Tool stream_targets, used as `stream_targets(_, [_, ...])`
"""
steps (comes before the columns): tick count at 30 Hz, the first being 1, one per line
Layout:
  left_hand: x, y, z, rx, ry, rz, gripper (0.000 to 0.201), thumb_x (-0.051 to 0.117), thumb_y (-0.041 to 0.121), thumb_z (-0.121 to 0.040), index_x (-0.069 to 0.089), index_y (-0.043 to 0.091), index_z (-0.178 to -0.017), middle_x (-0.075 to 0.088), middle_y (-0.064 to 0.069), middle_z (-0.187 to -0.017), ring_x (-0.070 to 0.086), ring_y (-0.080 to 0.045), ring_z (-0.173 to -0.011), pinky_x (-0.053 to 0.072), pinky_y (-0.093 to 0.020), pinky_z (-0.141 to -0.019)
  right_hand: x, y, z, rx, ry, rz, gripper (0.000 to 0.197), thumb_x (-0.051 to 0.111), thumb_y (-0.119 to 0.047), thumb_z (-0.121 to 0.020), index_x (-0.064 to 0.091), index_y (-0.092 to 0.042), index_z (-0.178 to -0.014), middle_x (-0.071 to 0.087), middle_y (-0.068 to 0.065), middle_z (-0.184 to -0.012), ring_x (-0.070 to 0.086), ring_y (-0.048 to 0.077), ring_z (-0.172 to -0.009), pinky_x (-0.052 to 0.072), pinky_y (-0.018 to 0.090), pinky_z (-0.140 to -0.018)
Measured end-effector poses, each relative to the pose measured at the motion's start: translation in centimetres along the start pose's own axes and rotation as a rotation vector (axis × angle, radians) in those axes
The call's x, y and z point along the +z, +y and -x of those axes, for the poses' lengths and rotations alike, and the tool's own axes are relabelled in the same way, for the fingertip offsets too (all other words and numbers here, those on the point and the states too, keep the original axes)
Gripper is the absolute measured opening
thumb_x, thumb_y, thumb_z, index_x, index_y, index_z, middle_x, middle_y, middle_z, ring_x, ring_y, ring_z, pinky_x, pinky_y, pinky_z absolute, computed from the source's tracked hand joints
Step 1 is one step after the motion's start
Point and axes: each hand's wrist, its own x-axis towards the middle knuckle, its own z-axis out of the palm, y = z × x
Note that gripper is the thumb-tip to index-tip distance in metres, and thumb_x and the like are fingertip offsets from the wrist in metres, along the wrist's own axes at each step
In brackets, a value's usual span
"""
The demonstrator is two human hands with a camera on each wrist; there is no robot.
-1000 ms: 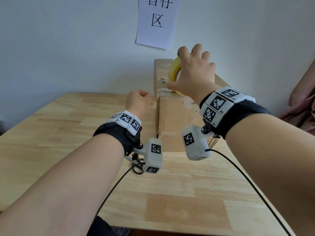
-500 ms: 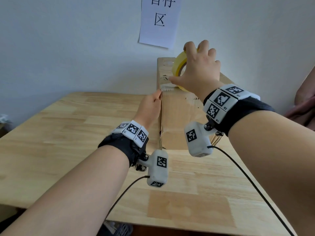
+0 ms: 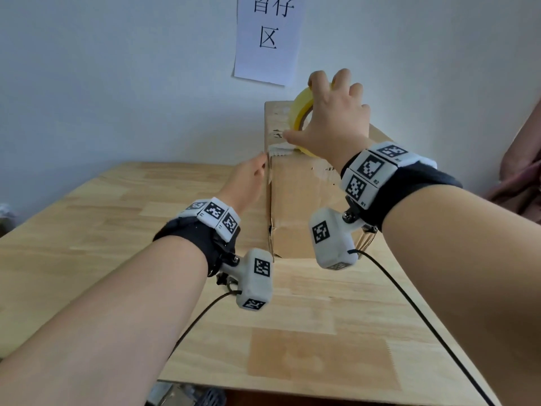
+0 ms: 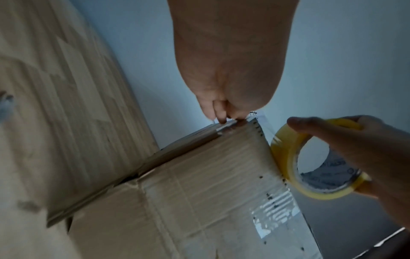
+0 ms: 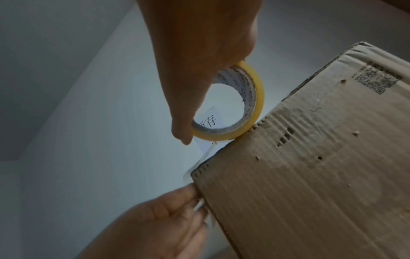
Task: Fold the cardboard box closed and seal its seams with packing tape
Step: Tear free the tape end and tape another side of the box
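A: What's nearest?
B: The left hand (image 3: pixel 247 183), fingertips pinching the tape end against the brown cardboard box (image 3: pixel 295 206) on the pale wooden table (image 3: pixel 102 230).
A: Beyond?
B: The right hand (image 3: pixel 333 124) gripping the yellow tape roll (image 3: pixel 301 108) atop the box.

Both forearms reach forward, each wrist strapped with a marker band. The right hand (image 3: pixel 336 118) curls fingers and thumb around a roll. Lower, to its left, the left hand (image 3: pixel 248 183) pinches with its fingertips (image 4: pixel 221 120).

We count one cardboard box (image 3: pixel 295 200), one roll of yellow tape (image 3: pixel 301 108) and one paper sign (image 3: pixel 268 36) on the wall. We also see two hands, one wooden surface (image 3: pixel 117 230) and two wrist cameras.
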Motion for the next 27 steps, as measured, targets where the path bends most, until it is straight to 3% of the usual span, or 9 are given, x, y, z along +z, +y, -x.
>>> stream_targets(1, [0.6, 0.0, 0.3, 0.021, -0.016, -0.002, 0.04, 0.025, 0.005, -0.1, 0.046, 0.007, -0.135, 0.062, -0.021, -0.095, 0.054, -0.019, -0.064, 0.042, -0.024, -0.054, 0.1, 0.1, 0.0, 0.003, 0.004, -0.002, 0.077, 0.07, -0.056, -0.067, 0.037, -0.018, -0.125, 0.038, 0.011, -0.124, 0.043, 0.032, -0.104, 0.04, 0.042, -0.075])
stream_targets(3, [1.8, -0.4, 1.0, 0.045, -0.021, -0.01, 0.046, 0.026, 0.002, -0.098, 0.038, 0.012, -0.141, 0.058, -0.025, -0.095, 0.055, -0.018, -0.062, 0.041, -0.027, -0.054, 0.3, 0.2, 0.0, 0.002, 0.014, -0.005, 0.077, 0.069, -0.058, -0.067, 0.037, -0.018, -0.125, 0.038, 0.011, -0.122, 0.043, 0.032, -0.103, 0.039, 0.041, -0.074])
stream_targets(5, [2.3, -1.1, 1.3, 0.053, -0.031, -0.053, 0.052, 0.025, 0.003, -0.098, 0.025, 0.018, -0.149, 0.063, -0.013, -0.11, 0.062, -0.019, -0.083, 0.05, -0.033, -0.073, 0.3, 0.3, 0.0, -0.001, 0.024, -0.004, 0.078, 0.069, -0.059, -0.068, 0.037, -0.018, -0.126, 0.038, 0.011, -0.122, 0.043, 0.032, -0.103, 0.039, 0.04, -0.074])
stream_targets(7, [1.7, -0.9, 1.1, 0.011, -0.079, -0.134, 0.05, 0.024, 0.005, -0.1, 0.025, 0.014, -0.149, 0.056, -0.015, -0.128, 0.061, -0.025, -0.1, 0.051, -0.033, -0.086, 0.3, 0.3, 0.0, -0.001, 0.023, -0.007, 0.079, 0.069, -0.061, -0.067, 0.037, -0.019, -0.126, 0.038, 0.011, -0.122, 0.043, 0.032, -0.104, 0.039, 0.041, -0.075])
stream_targets(9, [0.4, -0.4, 0.5, -0.041, -0.098, -0.255, 0.042, 0.025, 0.005, -0.101, 0.034, 0.006, -0.143, 0.057, -0.023, -0.121, 0.062, -0.025, -0.089, 0.049, -0.022, -0.071, 0.3, 0.3, 0.0, -0.007, 0.018, -0.007, 0.08, 0.068, -0.063, -0.067, 0.036, -0.019, -0.126, 0.038, 0.011, -0.123, 0.043, 0.032, -0.105, 0.04, 0.041, -0.076])
stream_targets(12, [-1.4, 0.2, -0.8, 0.016, -0.042, -0.208, 0.049, 0.033, 0.008, -0.101, 0.022, 0.015, -0.149, 0.042, -0.011, -0.145, 0.045, -0.023, -0.129, 0.038, -0.029, -0.103, 0.3, 0.4, 0.1, -0.002, 0.022, -0.03, 0.079, 0.062, -0.067, -0.071, 0.037, -0.019, -0.127, 0.039, 0.01, -0.124, 0.043, 0.032, -0.107, 0.043, 0.043, -0.078])
stream_targets(14, [-2.0, -0.1, -1.9, 0.081, -0.081, -0.143, 0.054, 0.038, 0.007, -0.1, 0.022, 0.021, -0.149, 0.03, -0.002, -0.153, 0.031, -0.018, -0.139, 0.026, -0.029, -0.112, 0.4, 0.6, 0.1, 0.006, 0.033, -0.065, 0.073, 0.054, -0.068, -0.076, 0.039, -0.019, -0.127, 0.039, 0.01, -0.124, 0.043, 0.032, -0.108, 0.044, 0.044, -0.079])
stream_targets(21, [-1.7, -1.7, -3.2, 0.126, -0.058, -0.123, 0.046, 0.054, 0.02, -0.095, 0.044, 0.027, -0.14, 0.041, 0.004, -0.147, 0.04, -0.018, -0.134, 0.034, -0.04, -0.111, 0.4, 1.1, -0.1, -0.011, 0.036, -0.083, 0.067, 0.05, -0.065, -0.081, 0.039, -0.018, -0.128, 0.039, 0.009, -0.122, 0.043, 0.03, -0.107, 0.045, 0.041, -0.078])
stream_targets(27, [-1.1, -2.4, -2.8, 0.164, -0.057, -0.119, 0.054, 0.063, 0.029, -0.089, 0.04, 0.033, -0.138, 0.039, 0.01, -0.148, 0.042, -0.012, -0.132, 0.037, -0.039, -0.11, 0.7, 1.2, -0.1, -0.017, 0.066, -0.077, 0.067, 0.05, -0.064, -0.081, 0.041, -0.017, -0.127, 0.04, 0.01, -0.123, 0.043, 0.03, -0.106, 0.041, 0.038, -0.076])
